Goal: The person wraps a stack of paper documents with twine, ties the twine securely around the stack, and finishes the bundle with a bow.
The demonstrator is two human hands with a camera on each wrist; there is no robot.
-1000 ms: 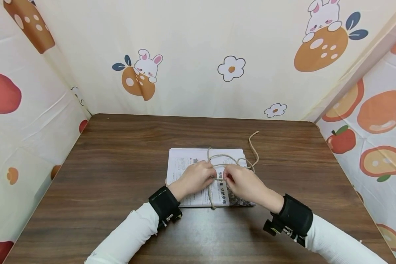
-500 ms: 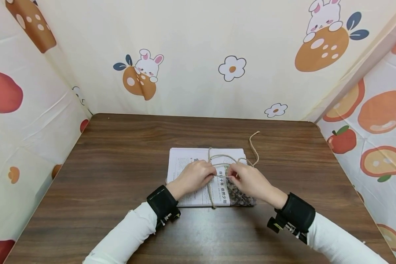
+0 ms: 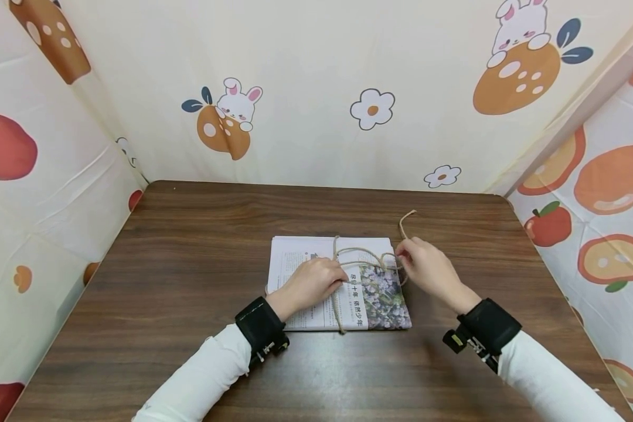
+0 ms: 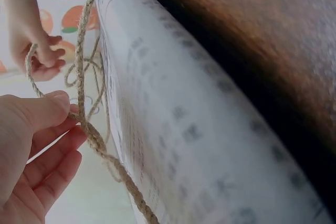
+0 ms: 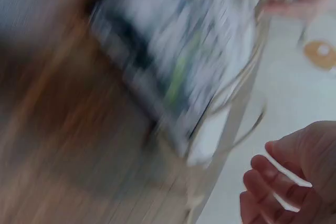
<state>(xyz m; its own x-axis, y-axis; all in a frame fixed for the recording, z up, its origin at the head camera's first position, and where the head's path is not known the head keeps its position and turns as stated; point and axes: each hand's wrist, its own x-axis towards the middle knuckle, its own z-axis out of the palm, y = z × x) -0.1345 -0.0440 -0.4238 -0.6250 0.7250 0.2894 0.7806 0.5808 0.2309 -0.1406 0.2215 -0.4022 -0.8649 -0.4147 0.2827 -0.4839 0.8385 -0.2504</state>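
A folded newspaper bundle (image 3: 385, 302) lies on the table, printed with text and a flower picture at its right. Twine (image 3: 356, 248) crosses it and loops loosely over its upper right. My left hand (image 3: 312, 284) is over the middle of the bundle. The left wrist view shows its thumb and index finger pinching the twine (image 4: 81, 72) where strands meet. My right hand (image 3: 432, 266) is beside the bundle's upper right corner, near the loose twine. In the blurred right wrist view, my right hand (image 5: 289, 177) has loosely bent fingers, apart from the twine, with nothing held.
The brown wooden table (image 3: 216, 234) surrounds the bundle. One twine end (image 3: 408, 214) reaches past its upper right corner. A printed curtain (image 3: 306, 117) stands behind the table's far edge, with more printed cloth (image 3: 617, 258) on the sides.
My right hand has left the middle of the bundle and moved right and away to its upper right corner, uncovering the flower picture. The left hand stays at the crossing strands.
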